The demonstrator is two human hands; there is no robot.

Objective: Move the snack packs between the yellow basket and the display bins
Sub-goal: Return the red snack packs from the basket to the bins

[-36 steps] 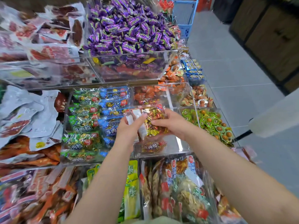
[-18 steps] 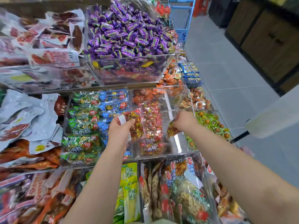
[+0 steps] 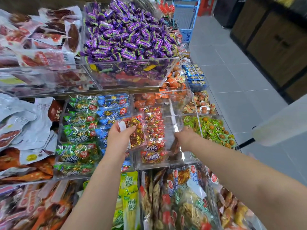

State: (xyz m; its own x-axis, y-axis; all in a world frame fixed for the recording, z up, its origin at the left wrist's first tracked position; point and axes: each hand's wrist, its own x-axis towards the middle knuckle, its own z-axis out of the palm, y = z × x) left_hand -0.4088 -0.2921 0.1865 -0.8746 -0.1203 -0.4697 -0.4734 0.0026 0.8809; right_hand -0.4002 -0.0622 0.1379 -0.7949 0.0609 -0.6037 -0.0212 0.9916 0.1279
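Nearest, just in front of the clear bin (image 3: pixel 179 161), stand yellow-green packs (image 3: pixel 129 188) and mixed bags (image 3: pixel 176 201). The left hand (image 3: pixel 120 140) holds a red pack (image 3: pixel 136 130) over the bin's left edge, with the thumb on its printed face and the fingers curled behind. The pack's long axis runs near to far, leaning slightly left, and its red-badged end points away. The right hand (image 3: pixel 184 138) reaches down into the bin's bare right side. Its fingers are hidden, so its grip cannot be told. A row of red packs (image 3: pixel 153 130) lies in the bin between the hands. Left of the bin lie green and blue packs (image 3: pixel 86 128), and right of it green round snacks (image 3: pixel 212 130). Behind the bin are orange packs (image 3: pixel 149 100). Beyond and above it are purple candies (image 3: pixel 126 35).
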